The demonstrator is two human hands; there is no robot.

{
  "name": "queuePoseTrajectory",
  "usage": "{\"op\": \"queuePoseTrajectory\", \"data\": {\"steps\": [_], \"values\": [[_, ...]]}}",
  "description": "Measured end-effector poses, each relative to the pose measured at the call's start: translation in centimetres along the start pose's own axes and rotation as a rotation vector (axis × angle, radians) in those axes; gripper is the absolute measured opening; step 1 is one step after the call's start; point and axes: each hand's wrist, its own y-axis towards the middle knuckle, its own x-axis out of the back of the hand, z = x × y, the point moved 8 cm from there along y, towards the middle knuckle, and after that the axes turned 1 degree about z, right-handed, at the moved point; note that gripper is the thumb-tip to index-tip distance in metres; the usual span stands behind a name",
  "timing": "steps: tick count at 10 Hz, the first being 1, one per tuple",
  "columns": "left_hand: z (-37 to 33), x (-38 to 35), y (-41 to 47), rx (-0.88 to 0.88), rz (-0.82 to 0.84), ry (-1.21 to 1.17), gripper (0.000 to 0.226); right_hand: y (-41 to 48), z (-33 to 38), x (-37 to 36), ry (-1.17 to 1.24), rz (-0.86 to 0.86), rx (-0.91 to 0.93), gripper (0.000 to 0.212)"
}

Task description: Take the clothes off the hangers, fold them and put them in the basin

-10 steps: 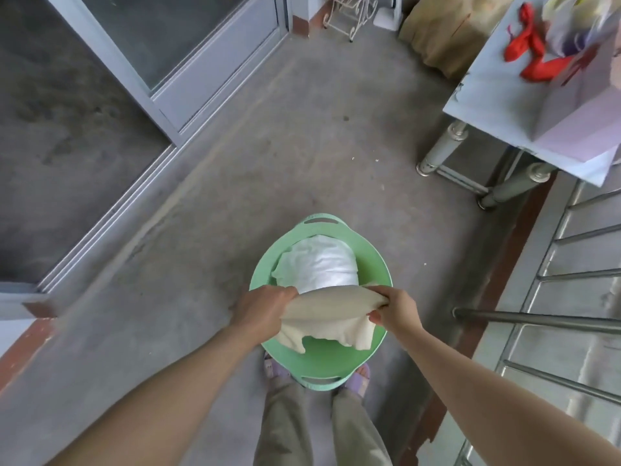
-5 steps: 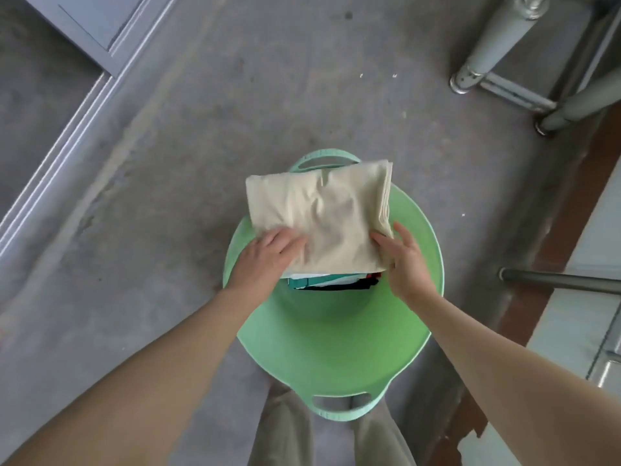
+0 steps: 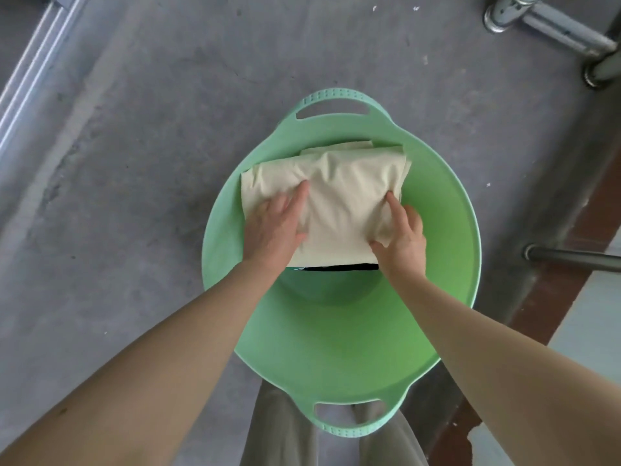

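Note:
A light green basin (image 3: 336, 334) with two handles stands on the concrete floor in front of me. A folded cream garment (image 3: 346, 183) lies in its far half, on top of other folded clothes; only a dark and teal edge (image 3: 336, 268) of those shows beneath it. My left hand (image 3: 275, 227) rests flat on the garment's near left part, fingers spread forward. My right hand (image 3: 401, 237) presses on its near right corner, with the index finger pointing forward and the thumb on the cloth's near edge. No hanger is in view.
Metal table legs (image 3: 504, 18) stand at the top right. A horizontal metal rail (image 3: 571, 258) juts in from the right above a red-brown floor strip (image 3: 551, 297). A sliding-door track (image 3: 27, 68) runs along the left. My trouser legs (image 3: 279, 432) show below the basin.
The cream garment went from held above the basin to lying on the pile inside it. Both hands shifted from gripping its near edge to resting on top, and my head came lower.

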Motion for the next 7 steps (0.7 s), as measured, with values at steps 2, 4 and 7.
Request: {"op": "queuePoseTrajectory", "data": {"steps": [2,4,7], "values": [[0.0,-2.8,2.2,0.071,0.323,-0.104,0.085,1.5,-0.4,-0.7,-0.231,0.191,-0.076,0.077],[-0.1,-1.1,1.8,0.048,0.352,-0.278,0.064,1.5,0.2,1.2,-0.109,0.128,-0.058,0.064],[2.0,4.3,-3.0,0.150,0.283,-0.415,0.036,-3.1,3.2,5.7,-0.036,0.045,-0.030,0.054]]}}
